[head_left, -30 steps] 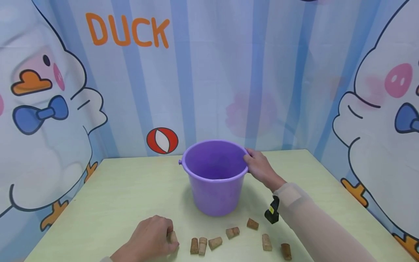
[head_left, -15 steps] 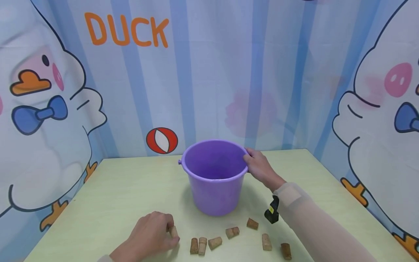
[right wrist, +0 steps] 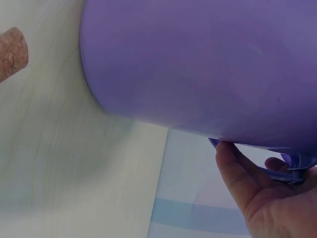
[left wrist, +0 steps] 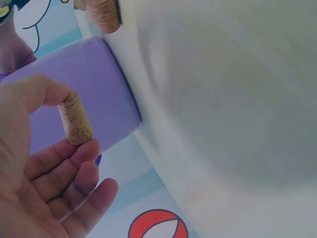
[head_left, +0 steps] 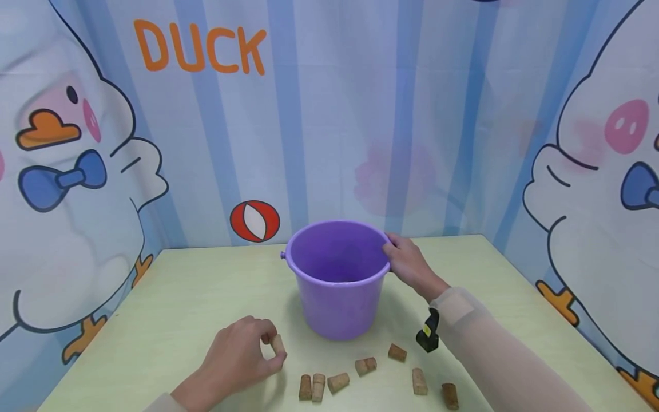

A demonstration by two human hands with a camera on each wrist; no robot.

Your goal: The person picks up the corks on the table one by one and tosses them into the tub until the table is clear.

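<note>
My left hand point(head_left: 237, 355) pinches a light-brown wine cork point(head_left: 278, 345) between thumb and fingertips, slightly above the table and left of the other corks. In the left wrist view the cork point(left wrist: 77, 120) is gripped at its two ends, with the remaining fingers loosely bent below. A purple bucket point(head_left: 340, 312) stands upright at the middle of the table. Its rim is held on the right side by my right hand point(head_left: 409, 262), thumb over the edge. The right wrist view has that hand point(right wrist: 277, 198) beside the bucket's handle mount. The bucket's floor is hidden from the head view.
Several corks lie in front of the bucket, among them a dark one point(head_left: 305, 387), a pale one point(head_left: 419, 381) and a brown one point(head_left: 450, 395) far right. A duck-print curtain point(head_left: 340, 114) rises behind the pale green table point(head_left: 206, 297). A black device point(head_left: 427, 332) hangs at the right wrist.
My left hand has lifted its cork off the table and moved it up and slightly right, toward the bucket. The right hand and bucket have stayed in place.
</note>
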